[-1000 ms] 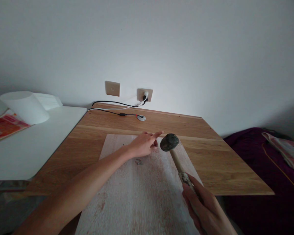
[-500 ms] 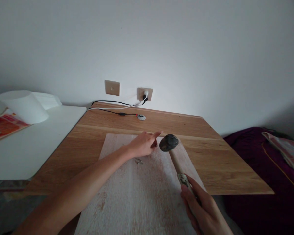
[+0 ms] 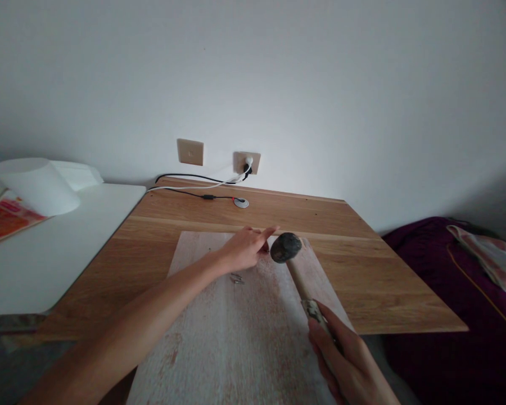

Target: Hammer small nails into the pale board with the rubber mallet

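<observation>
My right hand [image 3: 337, 354] is wrapped round the worn grip of a mallet [image 3: 285, 247]. The mallet has a dark rounded head and a light shaft. Its head hangs just right of my left hand [image 3: 247, 247], over the far part of a whitish worn wooden board [image 3: 236, 337]. With thumb and fingers pinched low at the board, my left hand holds what looks like a nail, mostly hidden; its index finger points out to the right. Several small loose nails [image 3: 237, 278] lie on the board just below that hand.
Under the board is a wooden tabletop [image 3: 388, 281] against a wall. Cables [image 3: 194, 188] run along its back to a socket [image 3: 247, 162]. On the left, a white table [image 3: 96, 225] bears a white roll [image 3: 36, 185] and a red-orange packet [image 3: 8, 216]. Purple fabric [image 3: 421, 259] lies right.
The mallet head has shifted slightly left and a little down, nearer my left hand. My left hand stays in place. The whole view has shifted slightly.
</observation>
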The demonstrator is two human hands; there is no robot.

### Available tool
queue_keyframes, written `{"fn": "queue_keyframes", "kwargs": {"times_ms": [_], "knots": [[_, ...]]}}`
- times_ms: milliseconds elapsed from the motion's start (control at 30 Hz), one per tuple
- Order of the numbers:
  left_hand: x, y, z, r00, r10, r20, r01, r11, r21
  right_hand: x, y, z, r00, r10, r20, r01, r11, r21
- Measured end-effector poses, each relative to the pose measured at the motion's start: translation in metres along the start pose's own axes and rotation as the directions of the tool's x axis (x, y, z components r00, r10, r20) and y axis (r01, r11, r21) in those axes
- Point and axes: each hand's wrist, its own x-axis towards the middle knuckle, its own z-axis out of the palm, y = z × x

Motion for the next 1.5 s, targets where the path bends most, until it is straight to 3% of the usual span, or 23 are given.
{"fn": "queue_keyframes", "kwargs": {"times_ms": [300,467,667,1000,1300,1500], "knots": [[-0.004,0.001,-0.001,1.000,0.010,-0.017,-0.011,0.999,-0.037,-0.003,-0.017,0.001,0.999,-0.037,0.009,0.037,0.999,0.022],[-0.004,-0.001,0.001,0.999,0.012,-0.042,-0.012,1.000,-0.001,0.002,-0.008,0.010,0.998,-0.068,-0.001,0.068,0.998,0.001],[-0.003,-0.001,0.002,1.000,0.003,-0.008,-0.003,0.999,-0.046,0.003,0.007,0.001,0.999,-0.036,-0.008,0.036,0.999,-0.007],[-0.002,-0.002,0.000,1.000,-0.005,-0.011,0.005,1.000,-0.007,0.008,0.010,0.000,0.999,-0.022,0.033,0.024,0.998,-0.061],[0.000,-0.002,0.001,0.999,-0.004,0.035,0.005,1.000,-0.022,0.001,-0.007,0.001,0.998,-0.042,-0.036,0.043,0.999,0.012],[-0.001,-0.001,0.000,0.999,-0.017,0.037,0.016,1.000,0.023,0.001,-0.009,0.005,0.998,-0.063,0.010,0.063,0.998,-0.001]]}}
